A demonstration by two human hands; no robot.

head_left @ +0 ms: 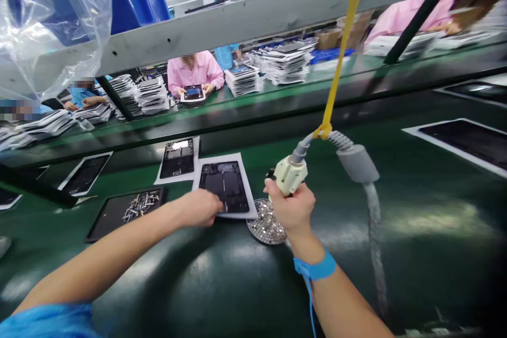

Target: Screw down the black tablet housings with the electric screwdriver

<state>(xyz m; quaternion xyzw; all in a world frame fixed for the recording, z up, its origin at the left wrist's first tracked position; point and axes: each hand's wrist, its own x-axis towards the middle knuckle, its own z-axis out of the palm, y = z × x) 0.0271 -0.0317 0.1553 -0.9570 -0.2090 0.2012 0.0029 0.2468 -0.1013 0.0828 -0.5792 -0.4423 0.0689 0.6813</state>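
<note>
My right hand [292, 205] is wrapped round a cream-coloured electric screwdriver [291, 175], thumb on its dark switch; its lower end is hidden by the hand. A yellow strap [340, 58] and a grey cable meet at its top. Below and left of that hand lies a round dish [266, 224] full of small shiny pieces. My left hand [202, 207] has its fingers curled together at the lower left corner of an opened tablet housing [227, 187], which rests on a white sheet [246, 182]. Whatever those fingertips may pinch is hidden. A blue band [317, 266] circles my right wrist.
A black tray [113, 214] of small metal parts lies left. Behind it are another tablet housing [177, 158] and a further one [85, 174]. One more lies right [471, 142]. A grey beam [245, 16] crosses above. Opposite, co-workers sit among paper stacks [283, 60].
</note>
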